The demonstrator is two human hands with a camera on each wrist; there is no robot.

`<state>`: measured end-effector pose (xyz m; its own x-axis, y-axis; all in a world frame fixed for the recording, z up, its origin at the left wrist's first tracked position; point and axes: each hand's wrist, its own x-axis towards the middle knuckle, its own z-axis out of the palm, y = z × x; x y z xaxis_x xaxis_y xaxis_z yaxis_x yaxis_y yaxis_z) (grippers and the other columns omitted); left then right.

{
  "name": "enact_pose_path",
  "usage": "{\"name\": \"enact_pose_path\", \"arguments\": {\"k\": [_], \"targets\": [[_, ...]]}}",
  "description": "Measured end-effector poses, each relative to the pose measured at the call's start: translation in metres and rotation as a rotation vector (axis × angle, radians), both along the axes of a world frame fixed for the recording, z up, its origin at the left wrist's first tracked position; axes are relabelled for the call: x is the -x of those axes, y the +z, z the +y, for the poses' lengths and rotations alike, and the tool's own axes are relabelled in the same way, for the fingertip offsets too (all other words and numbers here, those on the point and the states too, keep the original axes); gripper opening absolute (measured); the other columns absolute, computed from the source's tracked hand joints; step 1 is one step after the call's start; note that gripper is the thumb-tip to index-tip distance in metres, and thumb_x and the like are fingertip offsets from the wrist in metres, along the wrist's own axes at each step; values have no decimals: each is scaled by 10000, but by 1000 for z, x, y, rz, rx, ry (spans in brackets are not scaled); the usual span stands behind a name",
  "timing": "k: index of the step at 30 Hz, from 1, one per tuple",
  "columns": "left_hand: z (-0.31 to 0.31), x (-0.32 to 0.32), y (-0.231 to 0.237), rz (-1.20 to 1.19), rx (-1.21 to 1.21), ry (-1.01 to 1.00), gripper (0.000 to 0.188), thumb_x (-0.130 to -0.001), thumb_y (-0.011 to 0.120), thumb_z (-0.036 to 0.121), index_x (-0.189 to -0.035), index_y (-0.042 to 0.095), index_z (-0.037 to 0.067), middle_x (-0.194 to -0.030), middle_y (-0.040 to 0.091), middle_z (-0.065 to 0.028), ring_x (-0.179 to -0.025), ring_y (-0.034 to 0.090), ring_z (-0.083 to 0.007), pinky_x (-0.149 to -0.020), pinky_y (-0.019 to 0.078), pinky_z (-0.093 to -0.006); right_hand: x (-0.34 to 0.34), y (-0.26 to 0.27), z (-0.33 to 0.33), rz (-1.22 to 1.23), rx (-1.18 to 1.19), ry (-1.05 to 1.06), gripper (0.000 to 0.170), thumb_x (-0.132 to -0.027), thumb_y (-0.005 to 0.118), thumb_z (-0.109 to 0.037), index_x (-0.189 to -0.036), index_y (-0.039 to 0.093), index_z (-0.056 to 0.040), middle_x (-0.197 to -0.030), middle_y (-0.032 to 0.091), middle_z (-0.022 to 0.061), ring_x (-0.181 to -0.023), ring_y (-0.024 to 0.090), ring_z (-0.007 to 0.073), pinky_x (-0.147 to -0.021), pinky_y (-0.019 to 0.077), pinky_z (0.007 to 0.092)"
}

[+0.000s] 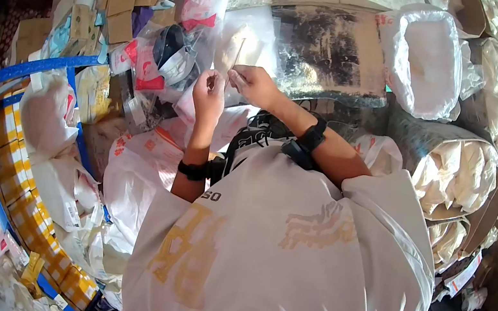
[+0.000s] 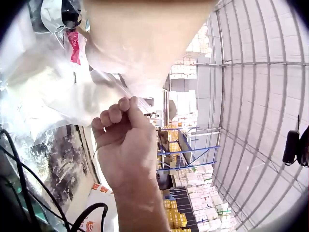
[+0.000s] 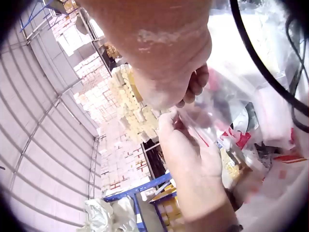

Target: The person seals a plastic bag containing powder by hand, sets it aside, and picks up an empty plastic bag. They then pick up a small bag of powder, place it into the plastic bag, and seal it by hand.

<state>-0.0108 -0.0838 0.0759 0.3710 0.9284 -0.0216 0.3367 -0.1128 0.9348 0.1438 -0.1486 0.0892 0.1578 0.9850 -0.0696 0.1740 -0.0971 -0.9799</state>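
As left hand [image 1: 208,98] and right hand [image 1: 255,85] pinch | clear bag [image 2: 83,101] | forward of grip

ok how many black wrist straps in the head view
2: the left strap on the wrist of the left hand, the right strap on the wrist of the right hand. Any others could be hidden in the clutter.

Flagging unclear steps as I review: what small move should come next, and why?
Perhaps slide the right hand a little along the edge of the clear bag while the left hand steadies it: both hands pinch that edge close together, so one can anchor it as the other works.
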Motion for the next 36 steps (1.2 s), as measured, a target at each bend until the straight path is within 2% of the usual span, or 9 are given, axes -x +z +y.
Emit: {"name": "enact_pose_path", "arguments": {"k": [7,11,14,18,21,24,31,35,36], "targets": [[6,3,25,185,33,-394,200,-971,586,175,-888,565,-6,-671,504,-88,-612,495,-147,-582,413,-327,-11,-5,4,96,34,71,257,-933,538,-202,-829,665,-5,-723,616,217,-624,558,353,-648,476,395],[9,5,17,268,-137,-451,247,-966,570,168,-798,512,-4,-682,544,-188,-604,517,-352,-584,418,-398,-14,-4,4,79,-30,99,265,-884,563,-218,-768,668,-4,-744,644,224,-656,592,389,-672,506,418],[2,-1,10,339,-368,-348,224,-947,572,138,-782,520,-4,-747,582,-234,-687,538,-441,-612,433,-456,-4,-16,9,-377,62,13,284,-838,588,-256,-709,675,-18,-729,653,219,-683,630,413,-678,526,458],[1,1,-19,394,-390,-251,207,-930,562,122,-775,550,-15,-778,602,-244,-756,576,-460,-645,443,-501,9,-35,14,-457,146,-48,283,-802,610,-272,-701,681,-18,-709,642,232,-693,640,431,-685,535,483],[29,32,-62,257,-273,197,201,-923,547,139,-806,572,-22,-794,613,-250,-770,580,-466,-662,446,-512,6,-32,5,-432,234,-7,292,-796,601,-275,-705,685,-11,-695,630,250,-698,639,434,-687,540,476],[47,61,-54,589,-275,87,210,-912,543,157,-823,582,-29,-813,617,-261,-770,579,-471,-672,448,-520,6,-34,-1,-534,444,133,339,-775,607,-316,-770,706,8,-789,679,245,-769,674,426,-731,558,467],[10,47,-13,340,-436,-274,146,-883,594,121,-793,550,15,-761,578,-206,-783,574,-419,-692,448,-502,17,-24,20,-601,545,168,440,-878,571,-432,-907,724,-21,-910,709,225,-876,691,408,-804,549,487],[-5,42,-8,656,-278,-65,204,-835,677,174,-902,549,30,-788,623,-164,-825,601,-391,-704,469,-490,31,-47,32,-597,410,121,371,-905,525,-347,-856,712,-31,-862,703,223,-817,686,406,-755,555,482],[-6,45,-34,578,-496,97,279,-816,693,171,-1001,536,34,-848,666,-185,-867,637,-399,-717,484,-484,35,-54,31,-612,361,157,360,-895,532,-341,-853,711,-32,-861,703,221,-809,686,406,-748,558,479]]}}
